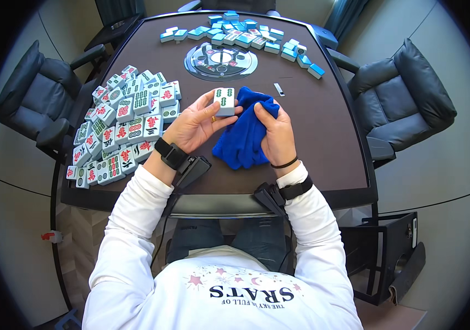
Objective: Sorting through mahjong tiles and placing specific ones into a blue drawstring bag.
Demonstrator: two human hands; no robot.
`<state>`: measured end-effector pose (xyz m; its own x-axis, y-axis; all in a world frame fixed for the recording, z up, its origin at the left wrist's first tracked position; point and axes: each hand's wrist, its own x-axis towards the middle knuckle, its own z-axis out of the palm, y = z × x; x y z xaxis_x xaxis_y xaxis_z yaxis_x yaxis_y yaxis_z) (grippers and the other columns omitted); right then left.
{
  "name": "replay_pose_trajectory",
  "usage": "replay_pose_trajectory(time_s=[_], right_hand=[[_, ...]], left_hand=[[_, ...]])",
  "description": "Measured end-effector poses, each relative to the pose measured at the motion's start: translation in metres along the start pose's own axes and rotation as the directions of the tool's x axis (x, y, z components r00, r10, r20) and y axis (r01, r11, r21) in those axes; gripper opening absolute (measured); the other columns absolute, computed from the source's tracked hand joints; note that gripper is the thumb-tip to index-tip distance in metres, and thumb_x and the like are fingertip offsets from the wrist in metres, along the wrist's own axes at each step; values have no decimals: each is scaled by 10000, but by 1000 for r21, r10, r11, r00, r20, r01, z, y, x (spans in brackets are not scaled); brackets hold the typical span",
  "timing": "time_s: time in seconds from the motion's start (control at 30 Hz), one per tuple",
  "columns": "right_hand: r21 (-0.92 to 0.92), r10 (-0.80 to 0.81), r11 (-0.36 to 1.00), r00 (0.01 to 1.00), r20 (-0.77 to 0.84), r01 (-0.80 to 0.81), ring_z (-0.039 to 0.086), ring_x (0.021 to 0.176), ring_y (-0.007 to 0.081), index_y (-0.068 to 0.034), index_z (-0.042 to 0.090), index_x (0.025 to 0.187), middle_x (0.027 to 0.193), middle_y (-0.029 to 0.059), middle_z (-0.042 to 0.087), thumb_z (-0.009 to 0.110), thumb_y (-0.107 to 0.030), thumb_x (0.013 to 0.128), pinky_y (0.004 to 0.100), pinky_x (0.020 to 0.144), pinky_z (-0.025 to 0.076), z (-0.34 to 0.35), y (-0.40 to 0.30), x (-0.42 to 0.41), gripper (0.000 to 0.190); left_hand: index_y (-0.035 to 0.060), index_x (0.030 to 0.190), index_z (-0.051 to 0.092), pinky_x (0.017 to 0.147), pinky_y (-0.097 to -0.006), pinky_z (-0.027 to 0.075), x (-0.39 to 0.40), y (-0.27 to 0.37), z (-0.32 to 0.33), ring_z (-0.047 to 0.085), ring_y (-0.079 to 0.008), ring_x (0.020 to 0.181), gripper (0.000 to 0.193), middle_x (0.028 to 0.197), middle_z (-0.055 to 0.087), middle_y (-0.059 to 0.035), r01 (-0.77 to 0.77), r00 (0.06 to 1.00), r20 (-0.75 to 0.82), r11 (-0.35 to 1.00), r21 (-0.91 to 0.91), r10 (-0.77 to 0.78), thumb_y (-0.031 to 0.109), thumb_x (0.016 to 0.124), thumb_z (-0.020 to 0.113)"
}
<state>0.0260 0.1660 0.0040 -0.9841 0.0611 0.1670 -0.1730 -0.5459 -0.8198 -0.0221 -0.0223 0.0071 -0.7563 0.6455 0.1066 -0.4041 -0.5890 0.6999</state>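
Between the thumb and fingers of my left hand (195, 123) is a white mahjong tile (224, 102), its face with green bamboo marks turned up. My right hand (277, 136) grips a bunched blue cloth (243, 138), the thumb pressing on its top. The cloth hangs just right of the held tile, close to my left fingertips; whether they touch is hard to tell. Left of my left hand lies a heap of mahjong tiles (125, 109), mostly face up, some stacked on others.
More mahjong tiles (235, 35), mostly blue backs up, spread across the far side of the brown mahjong table (321, 156). A round centre console (221, 62) sits before them. One small white stick (278, 90) lies beyond the cloth. Dark armchairs (404, 99) flank the table.
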Motion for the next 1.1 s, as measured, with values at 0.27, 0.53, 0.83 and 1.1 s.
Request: replay_pose_trajectory(time_s=[0.27,0.53,0.83,1.1], right_hand=[[-617,-128,728,943,306,299,550,1130,200,-69,463,1353,1273,99,554,630,-76,852,284,970,411,14,-2,-6,529],[-726,-148,596,935,323,345,519,1201,248,-83,476,1358,1343,136,509,711,-15,748,329,1006,396,6,11,-1,658],[-687,-216,649,945,247,328,553,1144,219,-85,599,1249,1267,116,570,701,6,753,308,983,412,14,5,-9,514],[-591,-243,750,955,170,296,583,1052,160,-41,659,1135,1128,91,645,664,29,800,268,935,431,14,5,-9,343]], left_hand=[[10,1307,373,971,-316,439,-4,-25,-7,535,-165,1096,515,1186,527,-108,5,984,-180,998,-55,-15,77,881,653],[-8,1270,390,979,-293,424,-9,-31,-1,521,-163,1118,505,1173,526,-104,51,972,-221,993,-102,-73,61,859,675],[-17,1263,379,982,-304,429,-12,-26,4,528,-182,1123,515,1178,526,-117,-38,974,-226,999,-33,30,23,844,676],[-29,1275,346,997,-319,431,-12,-25,8,543,-198,1111,534,1171,524,-141,-37,975,-223,996,-84,18,-25,840,655]])
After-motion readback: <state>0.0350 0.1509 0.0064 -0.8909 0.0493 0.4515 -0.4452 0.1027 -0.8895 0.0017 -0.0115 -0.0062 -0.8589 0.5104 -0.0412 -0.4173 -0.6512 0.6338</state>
